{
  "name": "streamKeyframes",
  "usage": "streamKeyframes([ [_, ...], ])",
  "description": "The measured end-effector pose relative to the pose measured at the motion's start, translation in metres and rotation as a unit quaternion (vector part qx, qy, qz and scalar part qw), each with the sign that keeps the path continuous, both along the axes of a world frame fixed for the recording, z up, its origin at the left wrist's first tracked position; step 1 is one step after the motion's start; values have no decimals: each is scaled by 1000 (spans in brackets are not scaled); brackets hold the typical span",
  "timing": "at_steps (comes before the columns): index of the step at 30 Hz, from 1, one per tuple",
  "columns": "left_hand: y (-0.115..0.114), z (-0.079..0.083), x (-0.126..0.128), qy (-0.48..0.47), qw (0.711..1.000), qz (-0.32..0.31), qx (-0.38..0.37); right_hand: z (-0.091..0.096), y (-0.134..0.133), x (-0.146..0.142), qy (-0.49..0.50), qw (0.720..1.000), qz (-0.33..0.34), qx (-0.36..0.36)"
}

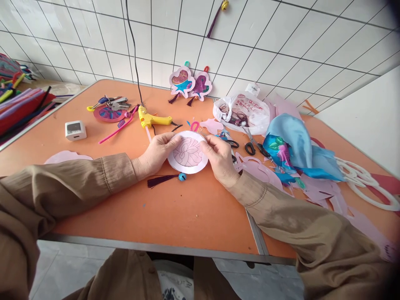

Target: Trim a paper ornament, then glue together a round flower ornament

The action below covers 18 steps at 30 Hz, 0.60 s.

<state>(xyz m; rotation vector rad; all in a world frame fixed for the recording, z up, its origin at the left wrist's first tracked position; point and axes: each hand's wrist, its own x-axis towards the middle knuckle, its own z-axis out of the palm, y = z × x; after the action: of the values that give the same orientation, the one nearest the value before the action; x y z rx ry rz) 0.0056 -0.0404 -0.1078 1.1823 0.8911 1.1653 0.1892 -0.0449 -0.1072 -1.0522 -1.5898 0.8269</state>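
Note:
A round white-rimmed disc with a pink flower drawing (188, 152) lies at the middle of the orange table (175, 212). My left hand (156, 153) pinches its left rim and my right hand (220, 158) pinches its right rim. A dark purple tassel with a small blue bell (167, 179) lies just below the disc. A yellow glue gun (150, 119) rests a little beyond my left hand.
Black-handled scissors (254, 146) and blue fabric (293, 148) lie to the right, with pink paper cut-outs (265, 171) and white rings (368, 187). Keys (111, 103), a small white device (75, 129), a plastic bag (242, 112) and two finished ornaments (190, 83) sit farther back.

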Motion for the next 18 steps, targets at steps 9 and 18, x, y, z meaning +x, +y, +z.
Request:
streamKeyframes([
  [9,1,-2,-2,-16,999,-33,-10,-5,3,0,-14,999,-29,19],
  [18,0,3,-2,24,996,-77,-33,-6,6,1,8,999,-48,6],
])
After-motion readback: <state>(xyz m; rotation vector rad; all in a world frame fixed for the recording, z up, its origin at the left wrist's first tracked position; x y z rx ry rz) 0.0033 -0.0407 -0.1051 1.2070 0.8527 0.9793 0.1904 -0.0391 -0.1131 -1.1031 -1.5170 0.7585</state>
